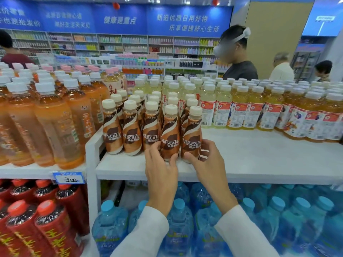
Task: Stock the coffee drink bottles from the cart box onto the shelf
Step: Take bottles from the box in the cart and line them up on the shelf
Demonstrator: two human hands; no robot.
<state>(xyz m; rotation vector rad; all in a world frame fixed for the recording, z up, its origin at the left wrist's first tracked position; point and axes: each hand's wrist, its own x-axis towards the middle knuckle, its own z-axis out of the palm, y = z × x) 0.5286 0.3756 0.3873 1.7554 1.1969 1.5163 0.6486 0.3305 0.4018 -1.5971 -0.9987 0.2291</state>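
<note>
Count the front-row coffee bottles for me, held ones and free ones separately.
Held bottles, one each in left hand and right hand: 2
Free bottles: 3
Total: 5

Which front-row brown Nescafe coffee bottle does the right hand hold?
The rightmost brown bottle: the right hand grips its base; the left hand grips its neighbour.

Both arms in white sleeves (148, 230) reach forward, close together. The left hand (161, 164) curls round the left Nescafé bottle (169, 130); the right hand (207, 160) grips the right Nescafé bottle (192, 134), thumb in front.
</note>
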